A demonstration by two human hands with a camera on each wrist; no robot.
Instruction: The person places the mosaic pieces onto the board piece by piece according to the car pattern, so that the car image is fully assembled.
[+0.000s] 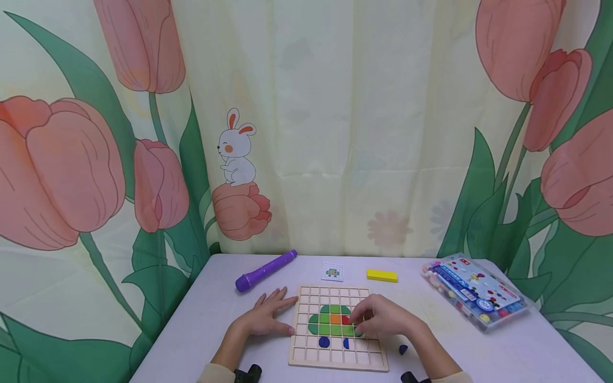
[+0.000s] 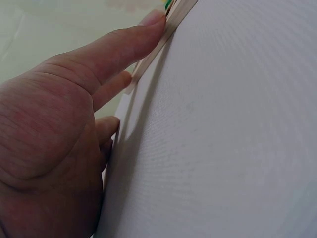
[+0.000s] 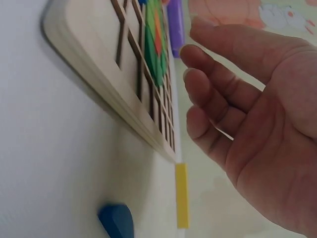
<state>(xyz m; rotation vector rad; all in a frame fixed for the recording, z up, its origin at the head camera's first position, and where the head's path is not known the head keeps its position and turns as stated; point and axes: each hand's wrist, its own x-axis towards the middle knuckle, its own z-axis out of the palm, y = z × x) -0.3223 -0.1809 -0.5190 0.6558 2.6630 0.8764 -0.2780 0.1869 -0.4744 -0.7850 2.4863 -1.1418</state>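
Note:
A wooden grid board (image 1: 306, 355) lies on the table, bearing a patch of light green tiles (image 1: 324, 318), an orange tile (image 1: 336, 319), a red tile (image 1: 345, 319) and dark green rounded pieces (image 1: 313, 324). Below that patch sit a dark blue disc (image 1: 324, 342) and a dark blue half piece (image 1: 346, 343). My left hand (image 1: 263, 316) is spread, with thumb and forefinger against the board's left edge. Over the board's right side hovers my right hand (image 1: 383, 320), fingers bent loosely near the red tile; in the right wrist view nothing shows between them.
A small dark blue piece (image 1: 403, 349) lies right of the board. Behind it are a small pattern card (image 1: 332, 272) and a yellow block (image 1: 382, 275). A purple microphone-shaped stick (image 1: 265, 272) lies back left; a clear case (image 1: 479, 292) of colourful pieces, back right.

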